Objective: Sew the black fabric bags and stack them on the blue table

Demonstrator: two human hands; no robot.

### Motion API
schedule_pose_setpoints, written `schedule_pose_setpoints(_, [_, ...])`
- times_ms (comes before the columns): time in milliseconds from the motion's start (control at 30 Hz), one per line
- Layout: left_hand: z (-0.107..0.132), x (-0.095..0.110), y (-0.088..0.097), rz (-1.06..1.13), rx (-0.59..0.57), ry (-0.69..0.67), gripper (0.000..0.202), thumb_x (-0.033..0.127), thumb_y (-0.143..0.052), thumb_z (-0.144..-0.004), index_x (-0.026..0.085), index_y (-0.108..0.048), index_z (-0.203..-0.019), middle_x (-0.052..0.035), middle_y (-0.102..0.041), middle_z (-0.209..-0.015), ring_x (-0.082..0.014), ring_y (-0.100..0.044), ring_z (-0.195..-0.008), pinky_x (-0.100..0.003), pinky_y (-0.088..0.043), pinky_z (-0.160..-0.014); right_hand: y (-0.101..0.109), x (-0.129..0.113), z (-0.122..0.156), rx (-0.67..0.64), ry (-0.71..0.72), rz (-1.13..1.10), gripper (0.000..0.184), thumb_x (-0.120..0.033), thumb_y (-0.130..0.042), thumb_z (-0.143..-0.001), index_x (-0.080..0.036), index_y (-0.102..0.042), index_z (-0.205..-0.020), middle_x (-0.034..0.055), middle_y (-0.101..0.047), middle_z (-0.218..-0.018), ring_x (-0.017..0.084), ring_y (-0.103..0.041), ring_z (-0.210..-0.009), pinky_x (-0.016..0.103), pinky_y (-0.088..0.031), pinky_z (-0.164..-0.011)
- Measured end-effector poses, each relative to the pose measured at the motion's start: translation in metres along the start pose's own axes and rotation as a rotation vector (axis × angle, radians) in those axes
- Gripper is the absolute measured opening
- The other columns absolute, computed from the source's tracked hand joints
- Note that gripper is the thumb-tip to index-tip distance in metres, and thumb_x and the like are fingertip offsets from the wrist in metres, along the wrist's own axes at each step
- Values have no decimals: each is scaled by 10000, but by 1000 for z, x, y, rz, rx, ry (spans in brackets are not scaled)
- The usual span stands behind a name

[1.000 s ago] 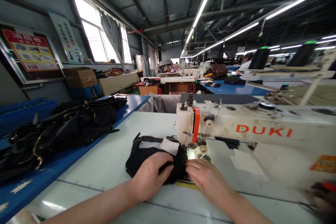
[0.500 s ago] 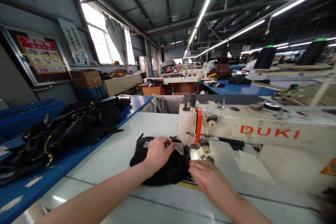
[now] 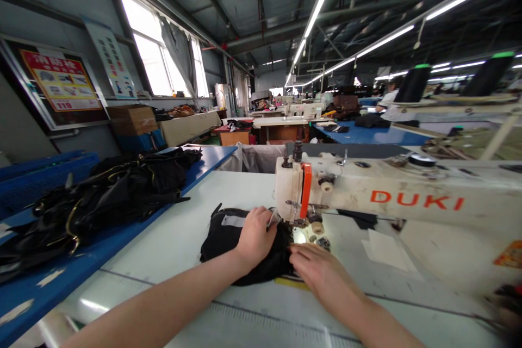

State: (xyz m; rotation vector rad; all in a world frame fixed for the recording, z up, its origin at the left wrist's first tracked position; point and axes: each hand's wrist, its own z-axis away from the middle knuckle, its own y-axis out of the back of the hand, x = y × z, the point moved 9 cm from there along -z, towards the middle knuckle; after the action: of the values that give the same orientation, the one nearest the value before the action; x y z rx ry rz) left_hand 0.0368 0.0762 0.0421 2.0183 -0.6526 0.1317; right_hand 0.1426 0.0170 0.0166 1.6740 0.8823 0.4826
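A black fabric piece (image 3: 222, 242) with a grey strip (image 3: 233, 221) on top lies on the pale sewing table, its right edge at the needle area of the white sewing machine (image 3: 354, 187). My left hand (image 3: 256, 239) rests over the fabric with its fingers curled, gripping it just left of the machine head; a bit of grey material shows by the fingertips. Close to the lit needle plate (image 3: 299, 238), my right hand (image 3: 316, 267) has its fingers together at the fabric's right edge. The fingertips of both hands are partly hidden.
Black pieces with gold-coloured zips (image 3: 118, 190) are heaped on the blue table (image 3: 101, 242) at left, beside a blue crate (image 3: 53, 179). White paper (image 3: 387, 250) lies under the machine arm. Thread cones (image 3: 412, 84) stand at right. Further back is a person (image 3: 389, 102).
My left hand has moved slightly right and down, towards the machine head, uncovering more of the grey strip. My right hand stays at the fabric edge. The view has shifted a little.
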Motion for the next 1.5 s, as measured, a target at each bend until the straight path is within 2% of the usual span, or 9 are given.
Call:
schedule_pose_setpoints(200, [10,15,14,92,6,-332,173,84,-447,-863,164,-591,-912,-90,-632,-1007,-222,-559,-994,-379,-482,-909,-6,-4,1,-1,0,40,315,70,-524,-783,-144,-635,-984,98,-672,-1113,211,-603,-1055,349,-444,-956])
schedule_pose_setpoints(300, [22,33,15,98,-4,-558,220,61,-406,-882,151,-595,-952,-102,-641,-1058,-219,-550,-1063,-390,-471,-960,-8,-6,2,-4,-17,83,322,79,-520,-754,-168,-633,-928,62,-697,-974,204,-640,-918,330,-479,-863])
schedule_pose_setpoints(400, [28,43,10,84,-62,-669,213,97,-397,-918,134,-597,-980,-98,-657,-1033,-209,-561,-1052,-363,-477,-961,-9,-7,2,-7,-27,137,284,61,-536,-733,-178,-623,-862,39,-684,-839,215,-638,-799,334,-488,-769])
schedule_pose_setpoints(733, [37,49,-8,-8,-324,-846,252,146,-364,-967,134,-588,-1081,-97,-670,-1092,-181,-573,-1116,-320,-430,-1016,-16,-5,0,8,-17,104,240,32,-530,-767,-174,-610,-859,32,-680,-870,195,-618,-819,319,-458,-788])
schedule_pose_setpoints(967, [31,43,-12,-246,-242,-839,245,129,-366,-965,129,-611,-982,-105,-677,-958,-201,-632,-915,-341,-509,-835,-20,-5,2,30,-10,85,258,33,-537,-784,-189,-594,-903,29,-673,-975,178,-613,-906,303,-430,-858])
schedule_pose_setpoints(1067, [33,47,-13,-306,-205,-849,228,104,-385,-949,112,-612,-930,-120,-659,-994,-218,-612,-940,-358,-499,-851,-19,-6,4,40,-11,96,248,30,-547,-781,-179,-604,-902,43,-677,-963,191,-621,-898,313,-445,-838])
schedule_pose_setpoints(1167, [39,54,-15,-288,-250,-896,208,115,-405,-951,105,-608,-909,-109,-653,-983,-220,-591,-964,-346,-479,-881,-17,-7,4,42,-14,107,252,32,-544,-777,-176,-607,-905,43,-682,-934,194,-628,-867,316,-459,-812])
schedule_pose_setpoints(1367, [41,60,-8,-181,-342,-959,223,178,-385,-985,140,-570,-1103,-59,-665,-930,-168,-596,-904,-283,-466,-817,-18,-6,5,63,-11,96,242,23,-545,-781,-184,-595,-896,33,-673,-901,191,-621,-847,320,-459,-812])
schedule_pose_setpoints(1500, [39,60,-14,-263,-332,-945,204,173,-397,-976,148,-599,-953,-48,-648,-836,-181,-580,-822,-304,-454,-728,-18,-6,5,62,-16,81,252,30,-542,-780,-179,-599,-910,48,-680,-952,195,-626,-880,317,-461,-827])
